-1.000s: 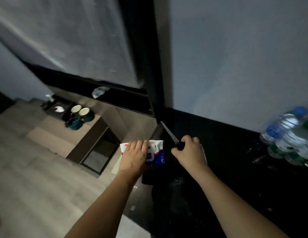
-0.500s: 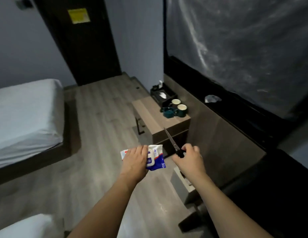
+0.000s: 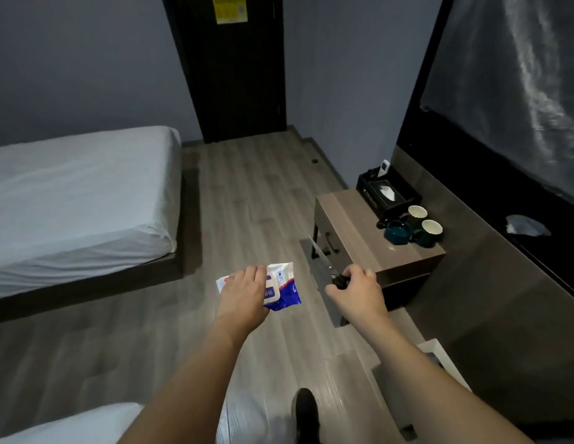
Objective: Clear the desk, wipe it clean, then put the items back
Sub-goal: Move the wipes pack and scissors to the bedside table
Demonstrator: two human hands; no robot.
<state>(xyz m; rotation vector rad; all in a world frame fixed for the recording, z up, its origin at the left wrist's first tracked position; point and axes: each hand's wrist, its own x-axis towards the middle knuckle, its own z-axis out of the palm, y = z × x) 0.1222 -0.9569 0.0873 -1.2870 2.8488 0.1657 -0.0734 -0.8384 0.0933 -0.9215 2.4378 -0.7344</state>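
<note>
My left hand [image 3: 244, 293] grips a white and blue pack of wet wipes [image 3: 284, 288], held out over the wooden floor. My right hand [image 3: 356, 291] holds a pair of scissors [image 3: 324, 261] by the dark handles, the shut blades pointing up and away to the left. Both hands hover in mid-air in front of a low wooden side table [image 3: 353, 232]. The desk itself is out of view.
On the side table stand a black tissue box [image 3: 388, 193] and three mugs [image 3: 413, 227]. A white bed [image 3: 77, 193] fills the left, a dark door [image 3: 234, 65] is ahead, a second bed corner [image 3: 71, 424] lies bottom left. My shoe [image 3: 306, 411] is on the floor.
My view has swung left, away from the dark desk with its water bottles, toward the room with beds and side table. Both hands keep their hold on the wipes and scissors.
</note>
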